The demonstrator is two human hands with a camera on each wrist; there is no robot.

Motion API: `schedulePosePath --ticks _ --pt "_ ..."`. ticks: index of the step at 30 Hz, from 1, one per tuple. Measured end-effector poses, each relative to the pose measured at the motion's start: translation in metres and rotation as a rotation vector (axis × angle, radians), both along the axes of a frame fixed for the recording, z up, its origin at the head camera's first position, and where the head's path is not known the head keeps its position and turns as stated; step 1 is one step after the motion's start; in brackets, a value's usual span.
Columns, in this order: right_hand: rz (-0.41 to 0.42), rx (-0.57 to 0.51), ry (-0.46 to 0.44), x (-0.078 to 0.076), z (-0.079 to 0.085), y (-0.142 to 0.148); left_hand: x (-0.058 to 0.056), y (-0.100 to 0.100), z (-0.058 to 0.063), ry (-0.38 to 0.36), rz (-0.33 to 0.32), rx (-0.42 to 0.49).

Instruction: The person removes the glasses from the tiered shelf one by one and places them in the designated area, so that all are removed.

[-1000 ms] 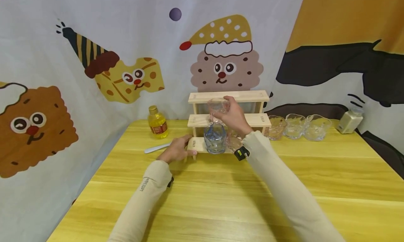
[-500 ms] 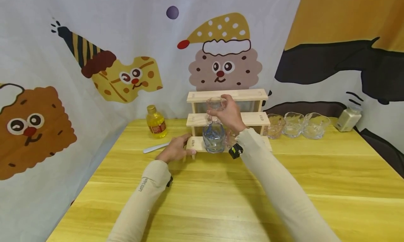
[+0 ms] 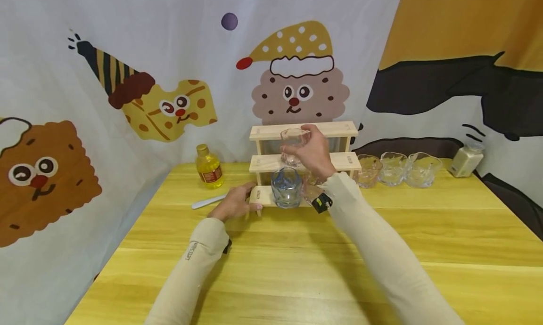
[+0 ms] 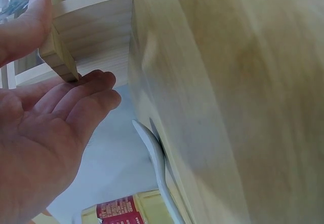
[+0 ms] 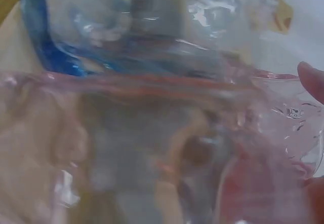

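My right hand (image 3: 316,153) holds a pale pink, clear glass (image 3: 292,140) by its sides, upright at the middle tier of a small three-tier wooden rack (image 3: 345,128). In the right wrist view the fingertip (image 5: 313,79) lies against this glass (image 5: 291,127). Below it, a blue-tinted glass (image 3: 286,189) stands on the bottom tier beside another pink glass (image 3: 309,189), partly hidden by my right wrist. My left hand (image 3: 234,202) grips the rack's lower left end. The left wrist view shows its thumb (image 4: 38,16) above the wooden leg and its fingers beneath.
Right of the rack stand a pinkish glass (image 3: 368,173) and two clear glasses (image 3: 393,169), (image 3: 423,172), then a lidded jar (image 3: 466,161). To the left are a bottle of yellow liquid (image 3: 209,167) and a pale, slim utensil (image 3: 207,202) on the wooden table (image 3: 271,268). A printed cloth hangs behind.
The right hand and its pink glass have shifted slightly to the right along the middle tier. My left hand keeps its grip on the rack. The head view has moved a little.
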State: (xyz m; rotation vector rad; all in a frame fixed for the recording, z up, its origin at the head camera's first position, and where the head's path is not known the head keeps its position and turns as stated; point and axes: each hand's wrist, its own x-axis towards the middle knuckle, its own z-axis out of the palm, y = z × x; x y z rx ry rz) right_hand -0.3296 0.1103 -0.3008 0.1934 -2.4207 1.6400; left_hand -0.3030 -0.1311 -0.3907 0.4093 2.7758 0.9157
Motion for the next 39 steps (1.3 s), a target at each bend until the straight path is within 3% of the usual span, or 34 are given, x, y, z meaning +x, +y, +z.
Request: schedulePosePath --ticks 9,15,28,39 --pt "-0.033 0.057 0.032 0.016 0.022 0.028 0.002 -0.001 0.002 -0.024 0.013 0.013" --pt "-0.052 0.11 0.021 0.028 0.025 0.065 0.001 -0.001 0.002 -0.029 0.018 0.012" --pt "-0.199 0.222 0.021 0.054 0.006 0.154 0.003 -0.001 -0.003 -0.002 0.007 0.019" --pt "-0.283 0.239 -0.015 0.075 -0.018 0.198 0.005 -0.001 -0.001 -0.003 0.011 0.028"
